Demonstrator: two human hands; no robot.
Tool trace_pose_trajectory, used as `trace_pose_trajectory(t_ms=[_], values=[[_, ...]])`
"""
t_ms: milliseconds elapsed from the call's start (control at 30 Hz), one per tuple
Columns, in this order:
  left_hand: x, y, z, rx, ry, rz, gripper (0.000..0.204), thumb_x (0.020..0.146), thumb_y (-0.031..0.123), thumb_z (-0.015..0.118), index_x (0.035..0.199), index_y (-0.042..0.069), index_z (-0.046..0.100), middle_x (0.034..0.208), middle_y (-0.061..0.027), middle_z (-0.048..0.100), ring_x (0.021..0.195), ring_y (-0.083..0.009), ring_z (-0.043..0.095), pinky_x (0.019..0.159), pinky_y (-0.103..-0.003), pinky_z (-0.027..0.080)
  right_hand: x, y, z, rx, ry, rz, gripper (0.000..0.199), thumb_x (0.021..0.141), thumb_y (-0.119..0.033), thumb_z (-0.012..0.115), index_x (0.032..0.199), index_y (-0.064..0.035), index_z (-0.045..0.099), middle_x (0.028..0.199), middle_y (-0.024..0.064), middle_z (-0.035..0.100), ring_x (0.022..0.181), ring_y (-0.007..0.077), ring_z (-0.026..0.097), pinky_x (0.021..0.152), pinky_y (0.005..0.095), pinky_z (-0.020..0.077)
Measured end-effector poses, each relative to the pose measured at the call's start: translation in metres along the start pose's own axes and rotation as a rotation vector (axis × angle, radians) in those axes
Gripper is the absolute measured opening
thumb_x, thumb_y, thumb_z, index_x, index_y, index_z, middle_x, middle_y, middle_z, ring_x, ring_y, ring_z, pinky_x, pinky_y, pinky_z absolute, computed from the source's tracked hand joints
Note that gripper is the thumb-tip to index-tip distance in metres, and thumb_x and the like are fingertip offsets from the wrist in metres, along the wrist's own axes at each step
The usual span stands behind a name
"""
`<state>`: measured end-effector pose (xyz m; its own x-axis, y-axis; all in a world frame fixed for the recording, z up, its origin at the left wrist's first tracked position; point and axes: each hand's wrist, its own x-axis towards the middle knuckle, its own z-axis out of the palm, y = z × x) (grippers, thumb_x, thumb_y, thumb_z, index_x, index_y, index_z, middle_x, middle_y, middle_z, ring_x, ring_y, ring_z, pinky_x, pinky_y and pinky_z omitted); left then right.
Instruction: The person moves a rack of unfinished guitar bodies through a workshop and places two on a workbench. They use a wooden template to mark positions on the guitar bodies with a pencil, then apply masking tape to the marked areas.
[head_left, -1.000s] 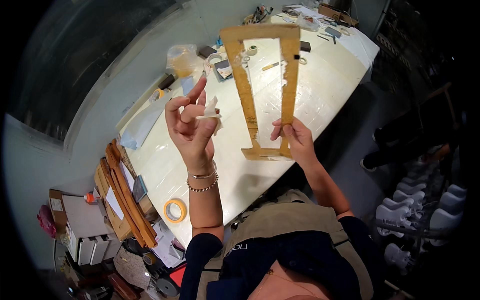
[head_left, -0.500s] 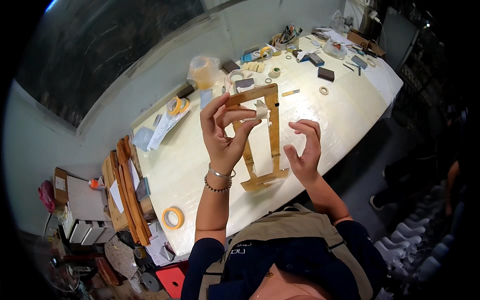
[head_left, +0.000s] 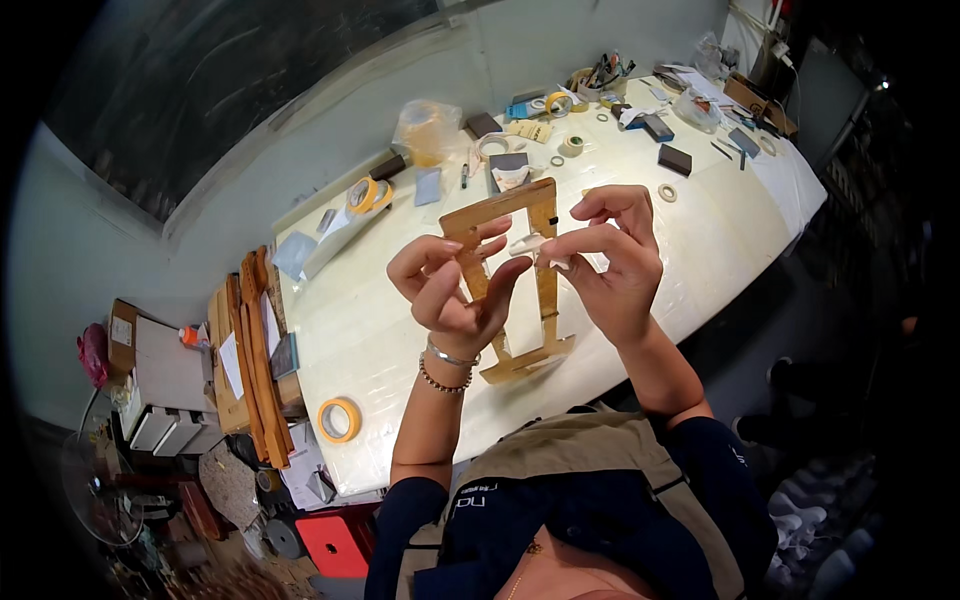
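A tan wooden frame with an open middle and a flared foot stands over the worktable, in front of me. My right hand is at its right side, thumb and index finger pinching a crumpled strip of whitish tape or paper that crosses the opening. At the frame's left side, my left hand has its fingers apart and the thumb pointing toward the strip. Some of its fingertips show within the opening, and I see nothing held in it. What keeps the frame upright is hidden.
The pale worktable carries a yellow tape roll at the near left. Further back are more tape rolls, a dark sanding block and a cup of tools. Long wooden pieces lean at the left edge.
My right hand has moved left to the frame and now pinches the whitish strip. My left hand, which held the strip, has let go, spread its fingers and dropped slightly.
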<state>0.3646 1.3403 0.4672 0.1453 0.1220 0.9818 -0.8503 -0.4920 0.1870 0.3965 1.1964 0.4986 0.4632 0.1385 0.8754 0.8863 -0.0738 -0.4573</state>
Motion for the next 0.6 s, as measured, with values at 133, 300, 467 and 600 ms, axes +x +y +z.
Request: trace_pose_trajectory(t_ms=[133,300,467,600], values=[[0.000,0.012,0.002,-0.092,0.051,-0.227,0.066,0.076,-0.003,0.061,0.131,0.006,0.025,0.118,-0.0120,0.024,0.094,-0.0261,0.053,0.073,-0.032,0.054,0.014,-0.002,0.005,-0.198,-0.037,-0.238,0.026,0.052,-0.003,0.076,0.073,-0.0152,0.067,0.092,0.0042,0.053,0.088,0.0204,0.048,0.072,0.0274,0.0394],[0.010,0.024,-0.007,-0.001,-0.058,-0.438,0.068,0.079,0.008,0.062,0.134,0.000,0.022,0.122,-0.0127,0.024,0.112,-0.0229,0.033,0.078,-0.032,0.048,0.017,0.007,0.011,-0.202,0.006,-0.314,0.026,0.050,-0.001,0.075,0.070,-0.0149,0.067,0.102,0.0060,0.051,0.090,0.0222,0.049,0.075,0.0299,0.0411],[0.008,0.034,-0.013,-0.392,-0.017,-0.841,0.049,0.081,0.010,0.062,0.121,0.000,0.035,0.105,-0.0078,0.042,0.086,-0.0116,0.048,0.069,-0.023,0.044,0.020,0.007,0.019,-0.124,0.010,-0.366,0.025,0.050,0.003,0.073,0.070,-0.0119,0.068,0.104,0.0069,0.050,0.093,0.0223,0.050,0.076,0.0303,0.0438],[0.018,0.041,-0.012,-0.458,0.024,-0.922,0.034,0.083,0.009,0.060,0.111,0.001,0.043,0.084,-0.0023,0.049,0.069,-0.0057,0.049,0.056,-0.019,0.043,0.019,0.008,0.020,-0.058,-0.021,-0.353,0.025,0.052,0.005,0.072,0.070,-0.0102,0.067,0.103,0.0083,0.052,0.092,0.0228,0.052,0.074,0.0304,0.0456]])
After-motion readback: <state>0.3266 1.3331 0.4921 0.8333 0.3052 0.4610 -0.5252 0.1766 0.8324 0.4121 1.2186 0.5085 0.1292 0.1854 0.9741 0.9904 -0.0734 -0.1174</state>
